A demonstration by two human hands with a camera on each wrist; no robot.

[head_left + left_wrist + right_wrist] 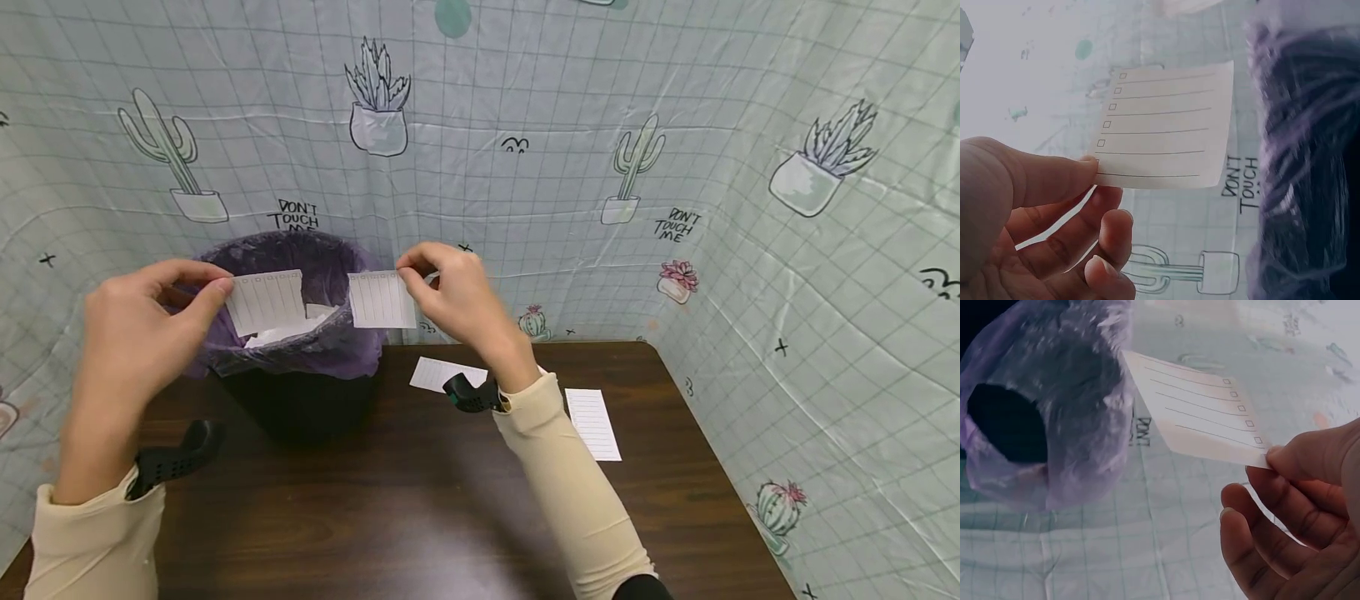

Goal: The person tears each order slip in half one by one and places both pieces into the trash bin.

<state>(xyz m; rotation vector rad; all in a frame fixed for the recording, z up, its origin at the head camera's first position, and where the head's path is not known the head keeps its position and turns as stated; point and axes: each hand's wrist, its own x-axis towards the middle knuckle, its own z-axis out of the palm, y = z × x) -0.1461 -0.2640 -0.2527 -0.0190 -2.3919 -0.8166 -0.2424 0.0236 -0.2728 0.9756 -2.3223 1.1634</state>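
Note:
My left hand (150,325) pinches a small piece of lined checklist paper (266,302) by one corner, thumb against fingers. This piece (1163,125) shows a column of small boxes beside its lines in the left wrist view. A similar piece of checklist paper (377,300) hangs from my right hand (461,296), pinched at its corner; the right wrist view shows its lines and boxes (1200,415). Both hands are raised at the black trash bin (300,408) with a purple bag liner (352,354), the left piece over its mouth and the right piece at its right rim.
White paper (288,333) lies inside the bin. On the brown wooden table (360,517), one lined sheet (442,373) lies partly behind the right wrist and another lined sheet (592,423) lies right of the forearm. A cactus-print curtain (480,192) surrounds the table.

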